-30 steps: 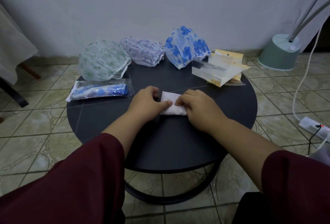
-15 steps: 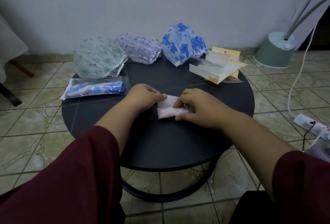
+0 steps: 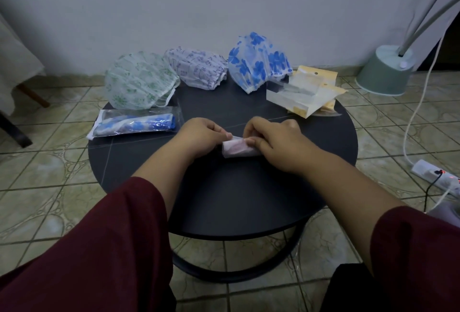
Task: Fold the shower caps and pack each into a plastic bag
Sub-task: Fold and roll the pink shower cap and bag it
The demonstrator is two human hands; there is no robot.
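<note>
A pink-and-white shower cap [image 3: 237, 150], folded into a narrow roll, lies at the middle of the round black table [image 3: 224, 202]. My left hand [image 3: 199, 137] pinches its left end. My right hand [image 3: 276, 142] grips its right part with curled fingers. Three unfolded caps sit at the back: a green-patterned one [image 3: 138, 84], a purple-patterned one [image 3: 196, 67] and a blue-flowered one [image 3: 258, 61]. A blue cap packed in a clear plastic bag [image 3: 135, 125] lies at the left. A stack of plastic bags with yellow headers [image 3: 306, 93] lies at the back right.
A pale green lamp base [image 3: 384, 72] stands on the tiled floor at the right. A white cable runs down to a power strip [image 3: 435, 177] with a red light. A cloth-covered piece of furniture [image 3: 15, 62] is at the far left.
The pink-and-white cap has gone from a flat rectangle to a narrower roll. Both hands shifted from pressing it flat to gripping and rolling it.
</note>
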